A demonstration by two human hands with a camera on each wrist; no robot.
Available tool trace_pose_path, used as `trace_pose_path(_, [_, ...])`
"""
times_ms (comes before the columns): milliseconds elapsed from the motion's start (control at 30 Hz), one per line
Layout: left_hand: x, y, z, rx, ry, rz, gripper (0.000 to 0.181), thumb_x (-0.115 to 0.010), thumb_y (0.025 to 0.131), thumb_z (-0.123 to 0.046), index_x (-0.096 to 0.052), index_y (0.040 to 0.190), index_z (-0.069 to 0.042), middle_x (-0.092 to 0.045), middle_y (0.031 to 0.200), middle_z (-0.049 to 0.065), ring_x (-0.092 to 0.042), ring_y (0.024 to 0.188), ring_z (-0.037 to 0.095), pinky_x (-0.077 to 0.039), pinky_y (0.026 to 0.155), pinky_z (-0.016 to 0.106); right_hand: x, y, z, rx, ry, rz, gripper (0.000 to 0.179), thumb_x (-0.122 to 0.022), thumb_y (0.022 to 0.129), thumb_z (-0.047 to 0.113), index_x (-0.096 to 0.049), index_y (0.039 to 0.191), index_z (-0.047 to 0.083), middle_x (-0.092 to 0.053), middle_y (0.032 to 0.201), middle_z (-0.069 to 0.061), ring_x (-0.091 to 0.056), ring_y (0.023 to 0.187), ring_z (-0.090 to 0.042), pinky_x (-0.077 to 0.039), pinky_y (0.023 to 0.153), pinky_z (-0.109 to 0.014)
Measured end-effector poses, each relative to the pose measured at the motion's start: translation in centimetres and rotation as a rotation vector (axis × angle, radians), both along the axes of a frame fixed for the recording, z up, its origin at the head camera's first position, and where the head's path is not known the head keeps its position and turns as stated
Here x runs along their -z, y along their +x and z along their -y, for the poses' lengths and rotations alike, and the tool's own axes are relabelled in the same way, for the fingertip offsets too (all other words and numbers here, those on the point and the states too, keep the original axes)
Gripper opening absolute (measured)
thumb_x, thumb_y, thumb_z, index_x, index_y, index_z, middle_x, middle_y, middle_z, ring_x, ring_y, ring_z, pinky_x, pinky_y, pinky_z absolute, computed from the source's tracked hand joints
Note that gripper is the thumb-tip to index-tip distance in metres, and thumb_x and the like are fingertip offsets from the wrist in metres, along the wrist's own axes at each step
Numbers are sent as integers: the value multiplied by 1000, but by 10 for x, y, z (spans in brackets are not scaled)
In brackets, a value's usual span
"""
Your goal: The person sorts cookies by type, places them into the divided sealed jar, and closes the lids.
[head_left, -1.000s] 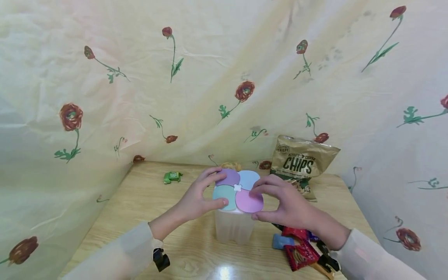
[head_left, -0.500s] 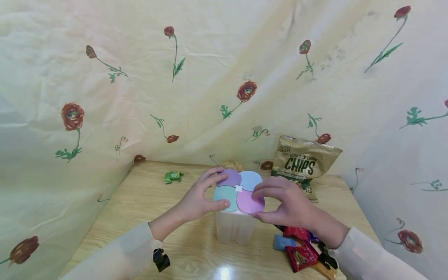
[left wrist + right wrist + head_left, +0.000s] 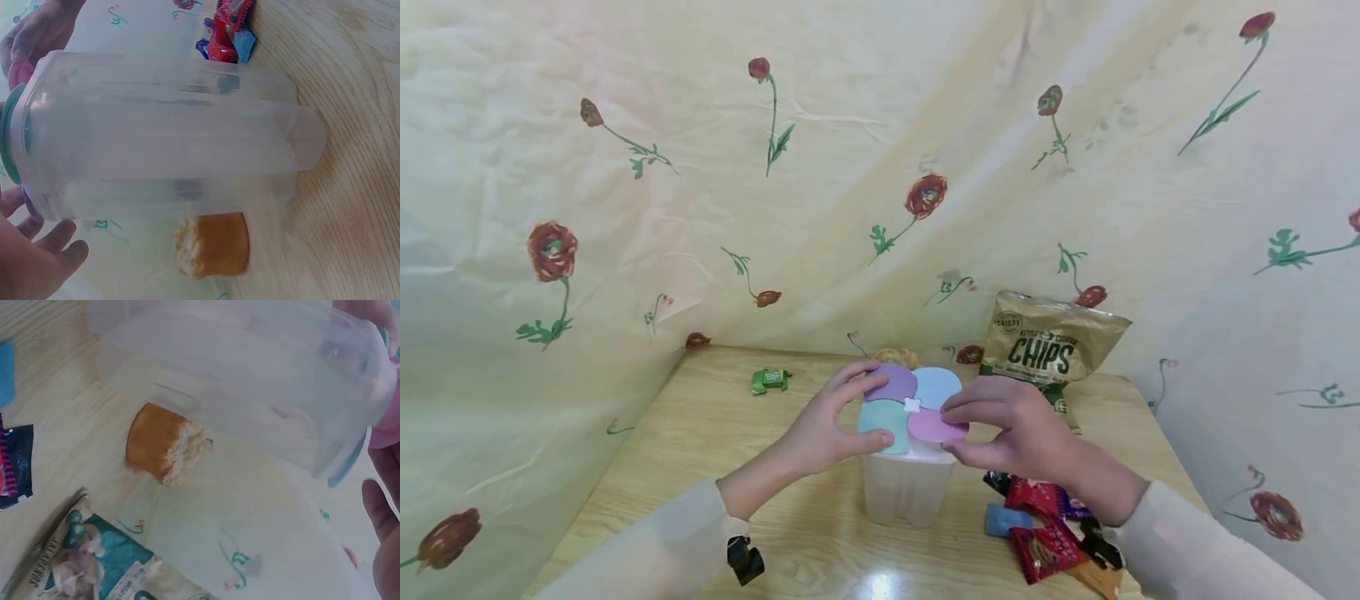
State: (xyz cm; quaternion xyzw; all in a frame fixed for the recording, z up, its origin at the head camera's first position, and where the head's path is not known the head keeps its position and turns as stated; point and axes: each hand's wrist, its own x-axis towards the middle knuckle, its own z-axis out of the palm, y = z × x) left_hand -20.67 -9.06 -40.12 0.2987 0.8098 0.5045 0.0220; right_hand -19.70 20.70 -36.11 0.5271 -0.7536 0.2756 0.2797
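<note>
A tall translucent storage container stands upright on the wooden table, topped by four-petal lids around a small white centre. My left hand steadies its top, fingers on the purple lid and thumb on the teal lid. On the other side, my right hand pinches the pink lid, whose front edge is tilted up from the rim. The pale blue lid lies flat behind it. Through the clear walls no contents show in the left wrist view.
Behind the container sits a piece of bread. A gold chips bag stands at the back right. Small red snack packets and a blue one lie at the right front. One green wrapped item is back left.
The pink lid's front edge has risen under my right hand's pinch, opening a gap over the rim. My left hand has hardly moved.
</note>
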Motion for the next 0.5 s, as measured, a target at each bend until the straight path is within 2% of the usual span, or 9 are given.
trace_pose_path(100, [-1,1,1,-6,-15,4,73,-81,87,-43,-52,151,-22,-31,165,-2,-30,153,33,-31,115,69,-4,4,-6,25,31,81,19,-84,87,27,-80,102,16,-77,106,0,-73,94,-15,-58,84,-24])
trace_pose_path(167, [-2,1,1,-7,-30,5,74,-80,87,-45,-52,151,-23,-31,166,-3,-30,153,33,-31,114,69,-5,6,-10,41,43,103,21,-85,86,21,-79,106,16,-77,111,0,-73,97,-15,-57,85,-21])
trace_pose_path(333, [-7,-2,3,3,-66,-11,75,-81,86,-45,-52,151,-22,-32,164,-5,-32,152,33,-34,114,66,-8,10,-15,65,52,93,31,-79,86,4,-77,116,16,-74,119,0,-73,103,-16,-56,85,-20])
trace_pose_path(500, [-13,-3,1,18,-111,-8,76,-82,86,-44,-52,151,-20,-32,164,-5,-33,151,32,-35,115,63,-12,7,-12,50,26,92,31,-75,88,-1,-77,115,12,-74,117,-1,-73,102,-16,-55,85,-19])
